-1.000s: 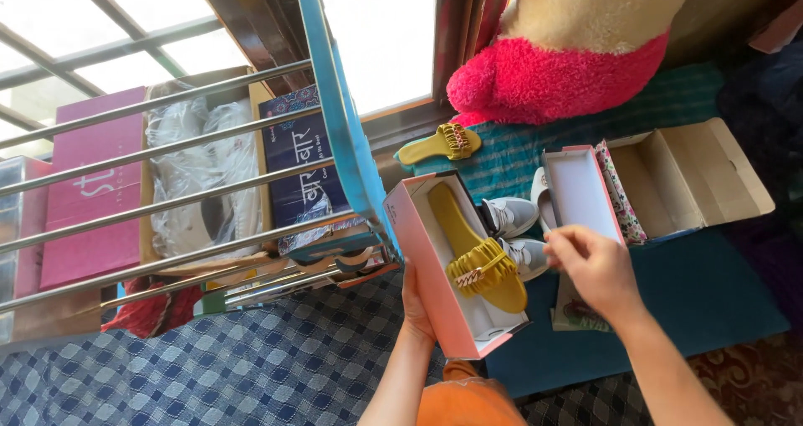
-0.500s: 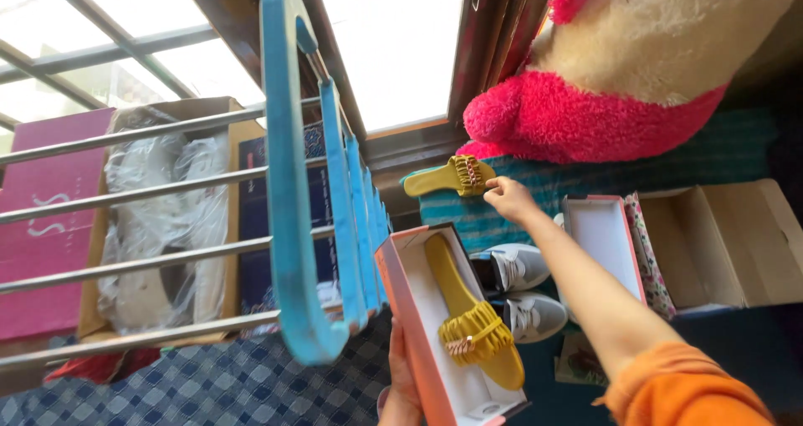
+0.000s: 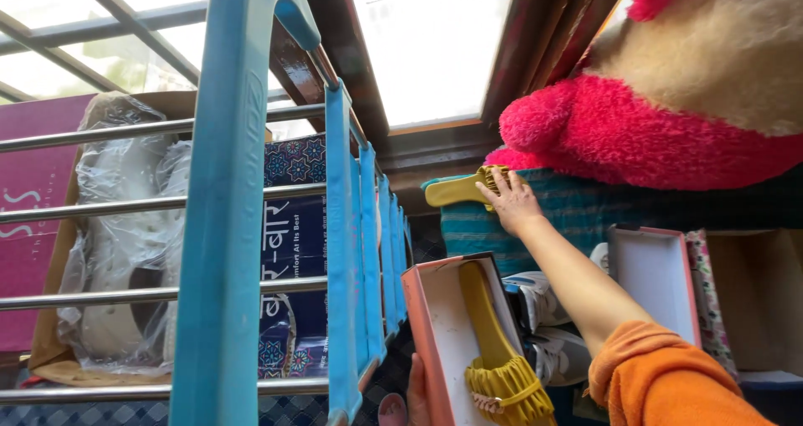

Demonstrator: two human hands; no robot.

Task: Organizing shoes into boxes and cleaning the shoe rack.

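Note:
My right hand [image 3: 512,200] reaches out and grips the ruffled strap of a yellow sandal [image 3: 456,189] lying on the teal cloth [image 3: 577,213] under the window. My left hand [image 3: 416,397] holds a pink shoe box [image 3: 435,342] from below at the bottom edge of the view. Inside that box lies the matching yellow sandal [image 3: 498,363]. An orange sleeve [image 3: 661,380] covers my right upper arm.
A blue rack [image 3: 251,208] with metal bars fills the left, holding a shoe in plastic wrap [image 3: 117,242] and boxes. Grey sneakers [image 3: 544,325] lie beside the held box. The pink box lid [image 3: 657,275] and a big pink plush toy [image 3: 669,100] are on the right.
My right hand went from the box lid up to the loose yellow sandal and closed on it. The view swung closer to the rack and window.

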